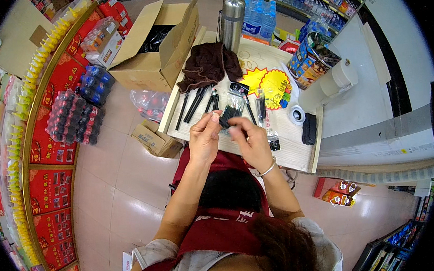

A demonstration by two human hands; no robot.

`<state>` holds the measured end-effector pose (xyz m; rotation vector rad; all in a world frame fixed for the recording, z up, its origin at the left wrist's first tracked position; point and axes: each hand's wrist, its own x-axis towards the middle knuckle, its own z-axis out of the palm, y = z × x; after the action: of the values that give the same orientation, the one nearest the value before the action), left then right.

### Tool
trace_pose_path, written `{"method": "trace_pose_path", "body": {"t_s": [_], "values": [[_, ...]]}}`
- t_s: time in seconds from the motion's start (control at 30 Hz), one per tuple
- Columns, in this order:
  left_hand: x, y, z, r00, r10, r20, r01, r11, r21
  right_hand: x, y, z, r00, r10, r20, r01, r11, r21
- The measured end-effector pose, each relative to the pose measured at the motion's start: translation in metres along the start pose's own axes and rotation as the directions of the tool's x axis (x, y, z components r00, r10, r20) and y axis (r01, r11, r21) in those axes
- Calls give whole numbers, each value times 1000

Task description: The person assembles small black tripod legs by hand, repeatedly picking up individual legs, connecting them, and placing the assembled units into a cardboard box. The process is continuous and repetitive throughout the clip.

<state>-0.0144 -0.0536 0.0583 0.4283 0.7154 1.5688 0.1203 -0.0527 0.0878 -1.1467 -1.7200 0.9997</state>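
Both my hands are raised close together over the near edge of the small wooden table (pixel 299 155). My left hand (pixel 204 136) is closed in a pinch, thumb against fingers. Beside it my right hand (pixel 251 140) has its fingers curled together. A small black piece (pixel 224 121) shows between the two sets of fingertips; its kind is too small to tell. Just beyond them lie several slim black pen-like sticks (pixel 195 105), a clear plastic packet (pixel 234 104) with black contents, and another narrow clear packet (pixel 262 107).
A brown cloth (pixel 209 65), steel thermos (pixel 233 23) and bottled water (pixel 259 19) stand at the table's back. Yellow starburst cards (pixel 274 86), a white tape roll (pixel 296 115) and a black folded item (pixel 309 129) lie right. An open carton (pixel 171 63) stands left.
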Motion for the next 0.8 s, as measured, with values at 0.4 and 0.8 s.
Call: {"method": "trace_pose_path", "body": {"t_s": [0.4,0.8], "values": [[1,7,-6,963,-19,269,106,944,-313,-7,-1,2,987,149,51,-158,945,285],[3,23,-13,974,-108,197,195,845,-498,-29,17,1,998,16,64,-22,996,85]]}}
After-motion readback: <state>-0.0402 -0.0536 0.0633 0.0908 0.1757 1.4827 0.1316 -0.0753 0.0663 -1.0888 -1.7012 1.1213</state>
